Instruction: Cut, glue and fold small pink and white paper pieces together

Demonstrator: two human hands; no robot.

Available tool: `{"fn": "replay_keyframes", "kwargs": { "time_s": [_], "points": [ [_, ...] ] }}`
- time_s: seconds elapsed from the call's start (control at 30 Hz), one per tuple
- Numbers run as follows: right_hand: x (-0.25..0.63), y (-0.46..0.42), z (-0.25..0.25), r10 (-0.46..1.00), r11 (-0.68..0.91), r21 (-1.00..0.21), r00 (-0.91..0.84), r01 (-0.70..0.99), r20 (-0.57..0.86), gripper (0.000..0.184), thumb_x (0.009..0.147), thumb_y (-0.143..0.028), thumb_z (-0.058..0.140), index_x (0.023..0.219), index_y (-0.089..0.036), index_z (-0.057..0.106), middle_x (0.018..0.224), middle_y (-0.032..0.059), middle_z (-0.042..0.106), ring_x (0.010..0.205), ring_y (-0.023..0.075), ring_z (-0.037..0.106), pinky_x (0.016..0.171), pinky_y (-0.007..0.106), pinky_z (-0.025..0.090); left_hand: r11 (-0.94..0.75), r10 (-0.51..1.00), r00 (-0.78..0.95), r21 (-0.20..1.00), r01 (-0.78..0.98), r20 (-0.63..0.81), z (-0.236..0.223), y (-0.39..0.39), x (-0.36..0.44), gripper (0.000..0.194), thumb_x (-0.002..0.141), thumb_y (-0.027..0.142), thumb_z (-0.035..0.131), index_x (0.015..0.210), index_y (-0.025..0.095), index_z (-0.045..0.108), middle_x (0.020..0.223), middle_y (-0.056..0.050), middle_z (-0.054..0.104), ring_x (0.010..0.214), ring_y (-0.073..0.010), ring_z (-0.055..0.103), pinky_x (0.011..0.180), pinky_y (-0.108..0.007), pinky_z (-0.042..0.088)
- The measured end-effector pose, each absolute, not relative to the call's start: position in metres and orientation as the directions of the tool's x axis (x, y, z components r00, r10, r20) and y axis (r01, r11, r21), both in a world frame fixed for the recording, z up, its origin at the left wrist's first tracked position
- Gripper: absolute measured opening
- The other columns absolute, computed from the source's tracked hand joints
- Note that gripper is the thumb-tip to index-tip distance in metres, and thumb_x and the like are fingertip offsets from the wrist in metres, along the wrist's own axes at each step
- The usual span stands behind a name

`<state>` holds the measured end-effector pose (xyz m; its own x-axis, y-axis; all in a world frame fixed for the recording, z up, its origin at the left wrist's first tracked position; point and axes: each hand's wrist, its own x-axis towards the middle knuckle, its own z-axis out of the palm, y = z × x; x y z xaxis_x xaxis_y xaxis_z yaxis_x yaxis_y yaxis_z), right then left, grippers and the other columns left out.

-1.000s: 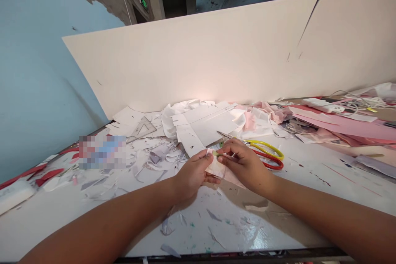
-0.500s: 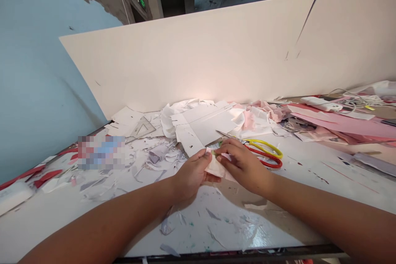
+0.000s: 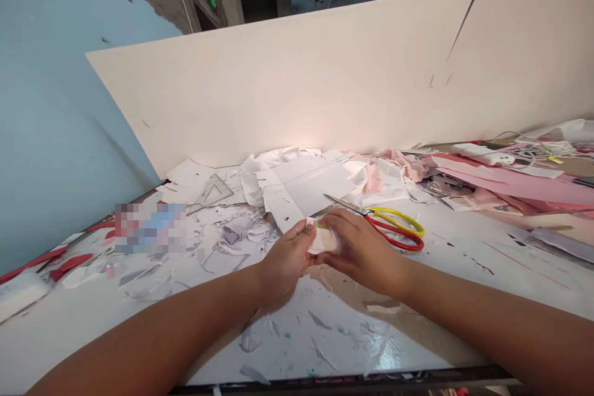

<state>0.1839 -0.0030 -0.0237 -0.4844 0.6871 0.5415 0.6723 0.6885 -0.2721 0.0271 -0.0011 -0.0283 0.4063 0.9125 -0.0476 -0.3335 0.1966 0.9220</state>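
Between my two hands, above the middle of the table, is a small pale pink and cream folded piece [image 3: 323, 241], of cloth or paper, with a greenish strip near its top edge. My left hand [image 3: 288, 255] is closed on its left side, thumb on top. My right hand [image 3: 357, 247] curves around its right side, fingers over the top edge and thumb at the lower edge. Just beyond my right hand lie scissors [image 3: 394, 229] with one yellow and one red handle, blades pointing left. White card sheets [image 3: 306, 189] lie behind my hands.
Cut scraps [image 3: 236, 232] litter the white table [image 3: 213, 346]. A clear set square [image 3: 214, 190] lies back left, pink sheets [image 3: 515, 182] and a white power strip [image 3: 482, 153] at the right. A white partition [image 3: 288, 86] stands along the back.
My right hand has gone from pinching the top edge of the piece to wrapping around its right side, thumb lower. More of the piece's face shows. My left hand has barely moved.
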Motion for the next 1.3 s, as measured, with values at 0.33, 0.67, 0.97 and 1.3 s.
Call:
{"fn": "replay_keyframes", "kwargs": {
  "time_s": [0.33,0.67,0.97,1.3],
  "points": [
    [0.184,-0.006,-0.023,0.68,0.706,-0.3,-0.495,0.641,0.541,0.043,0.073,-0.031,0.06,0.111,-0.017,0.046,0.111,0.0116,0.052,0.1,0.0259,0.05,0.085,0.042,0.042,0.182,0.922,0.385,0.925,-0.335,-0.042,-0.029,0.001,0.026,0.029,0.079,0.038,0.055,0.101,0.018,0.053,0.087,-0.003,0.06,0.082,-0.0163,0.06,0.076,-0.031,0.048],
    [0.184,0.001,-0.033,0.63,0.762,-0.352,-0.499,0.544,0.595,0.035,0.074,-0.016,0.057,0.107,-0.018,0.044,0.108,0.0109,0.051,0.1,0.022,0.05,0.084,0.038,0.044,0.183,0.951,0.292,0.945,-0.272,-0.1,-0.032,0.001,0.026,0.033,0.076,0.043,0.056,0.102,0.021,0.055,0.083,0.001,0.056,0.056,-0.0051,0.05,0.07,-0.025,0.047],
    [0.183,0.001,-0.034,0.644,0.757,-0.405,-0.476,0.513,0.599,0.031,0.074,-0.018,0.059,0.101,-0.018,0.043,0.106,0.0121,0.051,0.099,0.0231,0.049,0.083,0.04,0.043,0.155,0.924,0.382,0.94,-0.304,-0.029,-0.036,0.004,0.026,0.027,0.079,0.04,0.052,0.098,0.021,0.054,0.07,0.002,0.052,0.055,-0.0069,0.047,0.061,-0.022,0.044],
    [0.191,0.001,-0.018,0.864,0.503,-0.709,-0.294,0.494,0.408,0.01,0.079,-0.031,0.051,0.082,-0.023,0.056,0.084,0.0018,0.058,0.071,0.0143,0.053,0.057,0.026,0.042,0.159,0.896,0.443,0.944,-0.289,-0.016,-0.026,0.003,0.022,0.023,0.076,0.034,0.058,0.092,0.019,0.052,0.08,-0.001,0.056,0.07,-0.0124,0.056,0.067,-0.028,0.047]
  ]
}}
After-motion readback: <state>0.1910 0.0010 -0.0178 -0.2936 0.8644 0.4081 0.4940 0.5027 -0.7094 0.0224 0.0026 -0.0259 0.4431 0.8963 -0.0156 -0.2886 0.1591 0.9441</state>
